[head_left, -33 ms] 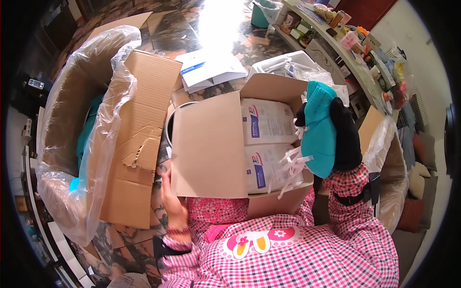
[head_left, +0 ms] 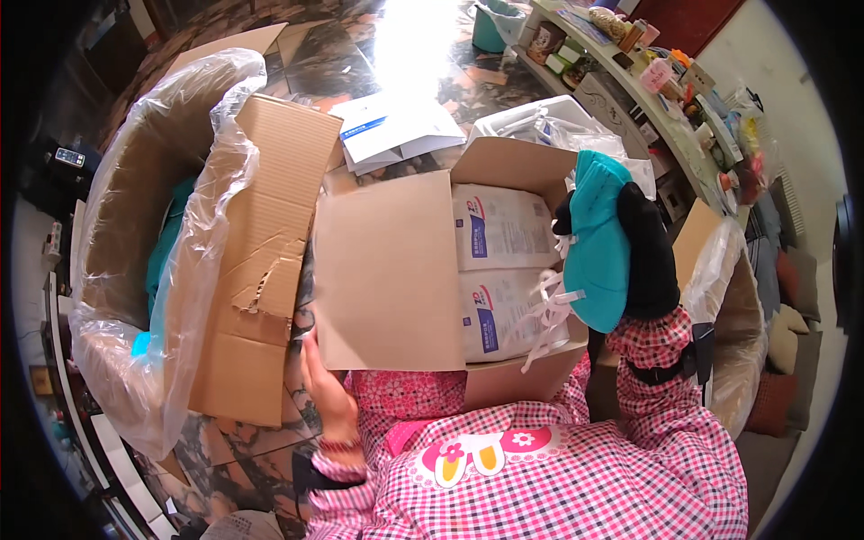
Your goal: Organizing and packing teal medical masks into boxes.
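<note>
In my right hand (head_left: pixel 650 256), which wears a black glove, are teal folded face masks (head_left: pixel 598 247) with white ear loops (head_left: pixel 547 315) dangling from their edge. They are held over the right side of an open cardboard box (head_left: pixel 517 382) at my lap. White printed plastic packs (head_left: pixel 499 234) lie inside that box, side by side. My bare left hand (head_left: pixel 329 393) is at the lower left corner of the box's wide flap (head_left: pixel 387 270). Its fingers are stretched out along the flap's edge, and their tips are partly hidden.
On the left stands a large plastic-lined carton (head_left: pixel 135 216) with teal items inside. A second lined carton (head_left: pixel 733 315) is at my right. Folded white papers (head_left: pixel 400 135) lie on the floor beyond the box, near a white bin (head_left: pixel 531 117). A cluttered shelf (head_left: pixel 666 99) runs along the right.
The box's left flap has tilted slightly farther left and down, with my left hand at its edge. The dangling ear loops have swung a little. My right hand has barely moved.
</note>
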{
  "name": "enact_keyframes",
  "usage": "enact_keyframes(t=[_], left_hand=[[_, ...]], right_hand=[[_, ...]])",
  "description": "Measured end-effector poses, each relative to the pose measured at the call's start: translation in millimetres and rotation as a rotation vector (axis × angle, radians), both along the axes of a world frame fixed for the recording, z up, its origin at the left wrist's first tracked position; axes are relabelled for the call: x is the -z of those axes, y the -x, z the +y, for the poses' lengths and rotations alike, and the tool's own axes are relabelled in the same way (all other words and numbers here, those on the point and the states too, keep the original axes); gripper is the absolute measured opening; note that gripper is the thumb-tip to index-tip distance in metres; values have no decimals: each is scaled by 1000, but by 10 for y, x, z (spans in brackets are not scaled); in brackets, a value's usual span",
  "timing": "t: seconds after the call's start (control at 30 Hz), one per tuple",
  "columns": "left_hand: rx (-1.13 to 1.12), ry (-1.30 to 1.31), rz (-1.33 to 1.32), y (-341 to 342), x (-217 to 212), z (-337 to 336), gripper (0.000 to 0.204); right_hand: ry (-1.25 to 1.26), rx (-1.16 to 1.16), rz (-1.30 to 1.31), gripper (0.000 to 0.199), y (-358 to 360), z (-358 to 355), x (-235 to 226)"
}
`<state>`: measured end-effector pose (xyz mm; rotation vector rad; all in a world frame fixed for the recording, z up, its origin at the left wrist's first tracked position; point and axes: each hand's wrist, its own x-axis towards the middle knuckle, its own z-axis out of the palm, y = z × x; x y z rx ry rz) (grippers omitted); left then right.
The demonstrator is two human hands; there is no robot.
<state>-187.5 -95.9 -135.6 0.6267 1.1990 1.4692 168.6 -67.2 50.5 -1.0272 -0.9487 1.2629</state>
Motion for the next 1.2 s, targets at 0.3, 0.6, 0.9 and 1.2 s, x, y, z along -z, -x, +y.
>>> enact_keyframes(t=[0.3, 0.6, 0.9, 1.2], left_hand=[[472, -672, 680, -697, -1493, 53, 42], [832, -577, 511, -1648, -1066, 234, 19], [947, -552, 527, -1495, -949, 233, 25], [916, -725, 545, -1572, -1402, 546, 97]], right_hand=[[-56, -9, -86, 48, 153, 14, -98], [-183, 46, 243, 48, -116, -103, -360], [-266, 102, 147, 47, -169, -73, -473], [-227, 23, 213, 47, -69, -114, -628]])
